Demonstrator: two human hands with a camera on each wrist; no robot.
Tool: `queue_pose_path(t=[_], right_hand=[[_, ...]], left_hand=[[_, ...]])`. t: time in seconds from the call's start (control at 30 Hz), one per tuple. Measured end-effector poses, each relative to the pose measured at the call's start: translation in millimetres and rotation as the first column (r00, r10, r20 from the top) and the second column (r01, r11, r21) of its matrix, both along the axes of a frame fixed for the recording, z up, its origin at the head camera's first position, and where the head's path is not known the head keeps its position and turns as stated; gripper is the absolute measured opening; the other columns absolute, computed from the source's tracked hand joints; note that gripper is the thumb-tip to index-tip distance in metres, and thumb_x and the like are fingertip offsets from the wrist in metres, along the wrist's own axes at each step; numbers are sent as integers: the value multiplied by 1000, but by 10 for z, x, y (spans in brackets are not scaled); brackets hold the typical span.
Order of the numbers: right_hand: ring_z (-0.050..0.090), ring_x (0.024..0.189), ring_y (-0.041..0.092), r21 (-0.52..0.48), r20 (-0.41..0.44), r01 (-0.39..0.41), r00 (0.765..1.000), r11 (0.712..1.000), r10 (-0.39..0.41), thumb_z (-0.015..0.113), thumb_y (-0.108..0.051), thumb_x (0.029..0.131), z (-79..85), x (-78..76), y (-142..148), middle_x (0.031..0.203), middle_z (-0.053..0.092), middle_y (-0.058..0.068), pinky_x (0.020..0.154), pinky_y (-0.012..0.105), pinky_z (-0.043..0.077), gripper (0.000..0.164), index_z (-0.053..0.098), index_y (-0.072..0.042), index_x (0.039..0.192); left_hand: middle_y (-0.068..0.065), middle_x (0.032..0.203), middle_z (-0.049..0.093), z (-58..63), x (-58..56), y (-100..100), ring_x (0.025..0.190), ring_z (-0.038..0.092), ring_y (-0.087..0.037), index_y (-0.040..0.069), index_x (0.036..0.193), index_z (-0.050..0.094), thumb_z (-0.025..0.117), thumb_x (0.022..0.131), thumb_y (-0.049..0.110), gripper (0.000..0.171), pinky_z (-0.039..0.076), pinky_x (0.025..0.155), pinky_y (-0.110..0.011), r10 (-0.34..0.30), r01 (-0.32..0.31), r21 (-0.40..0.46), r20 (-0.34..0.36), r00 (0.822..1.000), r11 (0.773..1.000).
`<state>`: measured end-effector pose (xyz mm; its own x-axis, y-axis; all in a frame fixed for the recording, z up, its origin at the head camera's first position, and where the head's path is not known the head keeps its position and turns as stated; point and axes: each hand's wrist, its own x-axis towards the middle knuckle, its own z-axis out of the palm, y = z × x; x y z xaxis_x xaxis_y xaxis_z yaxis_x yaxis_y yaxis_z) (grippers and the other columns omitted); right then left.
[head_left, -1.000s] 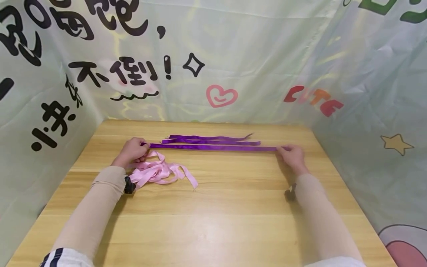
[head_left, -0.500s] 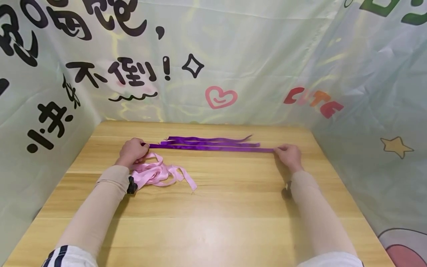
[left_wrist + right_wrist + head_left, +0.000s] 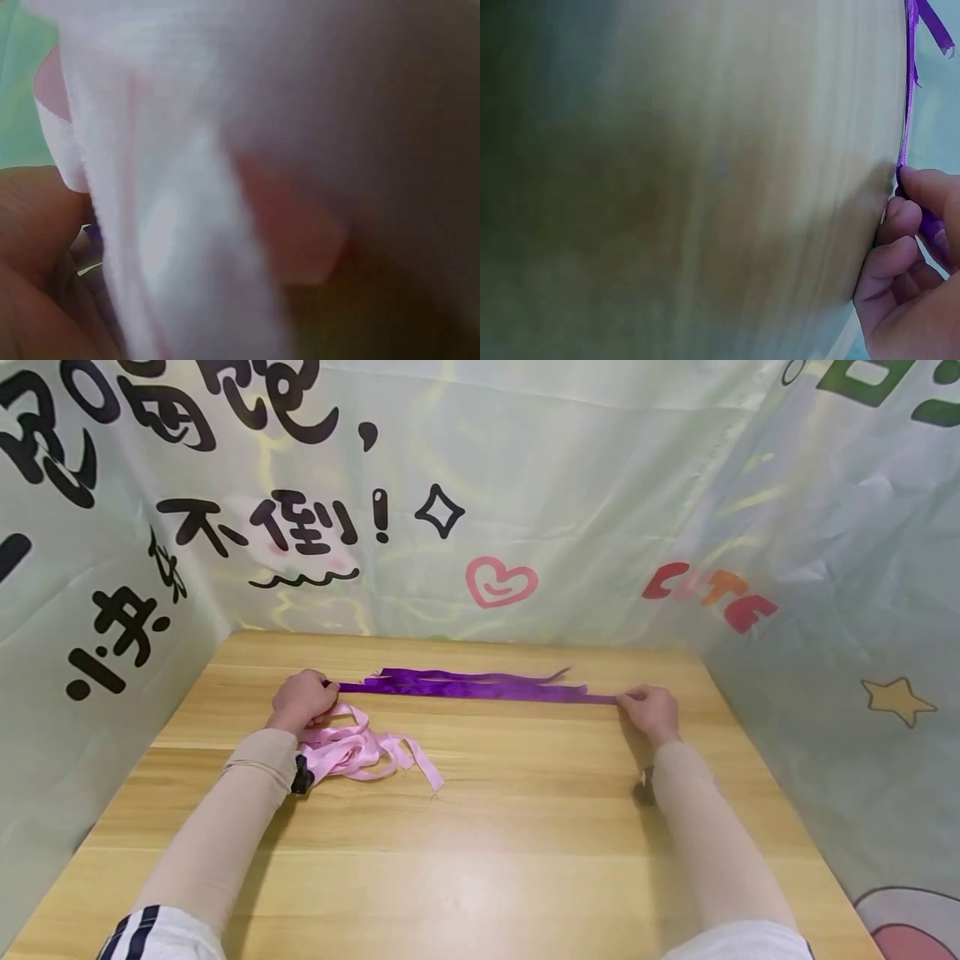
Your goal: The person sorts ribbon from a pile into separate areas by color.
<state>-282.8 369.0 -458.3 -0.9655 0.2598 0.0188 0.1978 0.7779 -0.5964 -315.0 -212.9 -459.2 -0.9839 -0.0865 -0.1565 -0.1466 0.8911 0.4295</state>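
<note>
A narrow purple ribbon [image 3: 600, 699] is stretched almost straight across the far part of the table. Its left end is pinched by my left hand [image 3: 302, 697], its right end by my right hand [image 3: 654, 712]. Directly behind it lie other purple ribbons [image 3: 472, 676], which it meets or overlaps along the middle. A loose heap of pink ribbon [image 3: 352, 752] sits beside my left wrist. In the left wrist view, blurred pink ribbon [image 3: 180, 225] hides most of that hand. The right wrist view shows thumb and finger pinching the purple ribbon [image 3: 907, 112].
The wooden table [image 3: 480, 852] reaches back to a printed cloth [image 3: 585, 510] that hangs behind it and along both sides. A small black device [image 3: 302, 775] is strapped at the left wrist.
The stretched purple ribbon has come up against the other purple ribbons, and the gap between them has closed. My right hand has shifted slightly left. Both hands keep their pinch.
</note>
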Motion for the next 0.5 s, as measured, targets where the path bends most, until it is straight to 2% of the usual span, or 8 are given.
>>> queue_pose_path(t=[0.17,0.33,0.4,0.5], right_hand=[[63,116,47,26,1,6,1000,1000,-6,65,-28,103,-13,12,17,125,70,29,103,57,47,39,72,4,123],[62,119,47,26,3,17,1000,1000,-17,65,-29,103,-20,8,23,129,69,29,106,58,45,39,72,2,125],[59,124,48,11,-7,24,1000,1000,-24,65,-29,102,-23,0,22,133,67,29,110,59,42,40,69,2,128],[55,131,51,-40,-31,36,999,999,-38,67,-27,102,-18,2,13,140,62,31,115,61,38,48,62,3,139]], left_hand=[[-7,68,58,12,12,25,70,61,-27,10,82,57,48,106,38,38,41,63,-39,5,-5,-11,-21,1000,1000],[-16,87,63,11,32,33,84,61,-33,5,94,63,48,106,41,41,43,67,-41,4,-4,-6,-25,1000,1000],[-16,86,63,16,45,30,82,62,-32,4,96,63,47,107,44,44,43,68,-41,6,-6,5,-16,1000,1000],[-13,79,61,41,74,30,76,60,-30,5,91,61,44,109,47,49,42,68,-40,2,-2,28,-3,1000,1000]])
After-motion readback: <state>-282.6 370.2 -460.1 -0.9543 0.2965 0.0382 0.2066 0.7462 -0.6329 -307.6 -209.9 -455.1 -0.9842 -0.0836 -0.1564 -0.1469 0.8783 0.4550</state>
